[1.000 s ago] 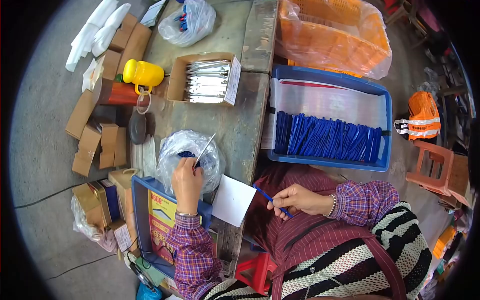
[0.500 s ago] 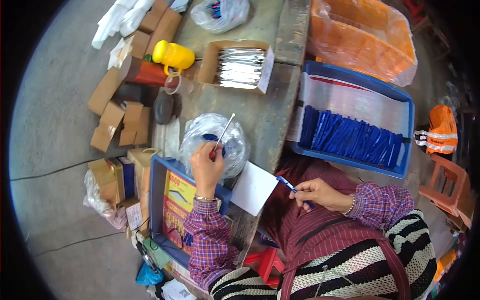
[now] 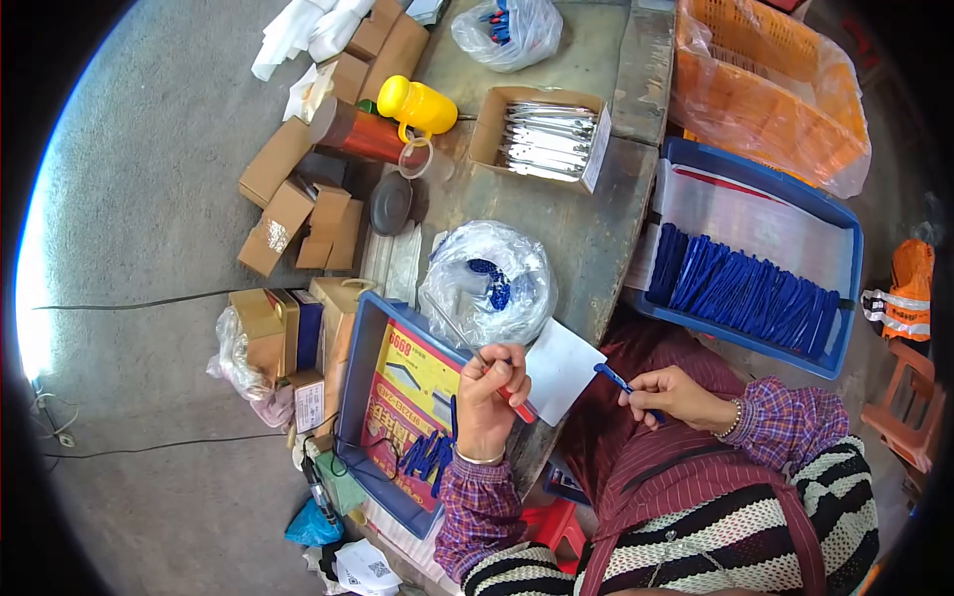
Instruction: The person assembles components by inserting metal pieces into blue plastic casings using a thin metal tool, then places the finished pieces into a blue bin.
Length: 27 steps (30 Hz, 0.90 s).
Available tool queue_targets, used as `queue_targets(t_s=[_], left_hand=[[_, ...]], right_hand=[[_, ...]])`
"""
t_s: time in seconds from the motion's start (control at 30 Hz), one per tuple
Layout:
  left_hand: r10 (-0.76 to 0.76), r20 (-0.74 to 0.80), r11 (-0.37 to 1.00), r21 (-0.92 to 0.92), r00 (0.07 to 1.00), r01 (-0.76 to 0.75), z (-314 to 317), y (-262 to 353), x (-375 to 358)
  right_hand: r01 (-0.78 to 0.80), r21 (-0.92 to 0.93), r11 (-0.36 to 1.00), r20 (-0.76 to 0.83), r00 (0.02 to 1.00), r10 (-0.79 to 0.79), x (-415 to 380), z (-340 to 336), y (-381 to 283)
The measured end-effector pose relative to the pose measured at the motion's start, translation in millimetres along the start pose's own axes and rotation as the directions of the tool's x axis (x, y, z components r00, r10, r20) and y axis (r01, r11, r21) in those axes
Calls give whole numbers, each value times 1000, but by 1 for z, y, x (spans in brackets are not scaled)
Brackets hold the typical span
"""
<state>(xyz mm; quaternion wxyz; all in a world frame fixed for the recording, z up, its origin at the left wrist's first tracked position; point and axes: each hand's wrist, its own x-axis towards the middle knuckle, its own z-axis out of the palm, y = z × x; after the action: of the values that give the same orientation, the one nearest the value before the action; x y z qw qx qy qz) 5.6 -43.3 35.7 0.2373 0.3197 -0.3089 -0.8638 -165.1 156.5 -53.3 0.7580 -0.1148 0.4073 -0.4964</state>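
In the head view, the left hand (image 3: 492, 394) has drawn back from the plastic bag (image 3: 537, 273), clamped on a red-handled screwdriver (image 3: 524, 409). The right hand (image 3: 676, 395) pinches a blue pen-like stick (image 3: 613, 377) beside the white sheet (image 3: 564, 363). Many similar sticks (image 3: 755, 293) lie together, fewer in the leaflet-lined tray (image 3: 350, 392); work seems well along, this one unfinished. Leaflet (image 3: 397, 372) digits perhaps read "6669".

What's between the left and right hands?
Head view: a white sheet at the table edge, then maroon cloth. The red handle in the left hand and blue piece in the right hand jut in.
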Motion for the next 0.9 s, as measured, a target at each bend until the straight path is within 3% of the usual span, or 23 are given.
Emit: queue_targets(t_s=[0.27,0.33,0.9], left_hand=[[-25,-81,997,-69,996,19,4,-17,-14],[-27,-18,987,-161,999,24,0,-22,-15],[-91,65,950,-295,994,106,-8,-43,-20]], right_hand=[[30,-47,998,-12,999,-31,-4,1,6],[38,-69,997,-10,999,-39,-5,1,7],[84,-153,985,1,996,-85,-5,-5,14]])
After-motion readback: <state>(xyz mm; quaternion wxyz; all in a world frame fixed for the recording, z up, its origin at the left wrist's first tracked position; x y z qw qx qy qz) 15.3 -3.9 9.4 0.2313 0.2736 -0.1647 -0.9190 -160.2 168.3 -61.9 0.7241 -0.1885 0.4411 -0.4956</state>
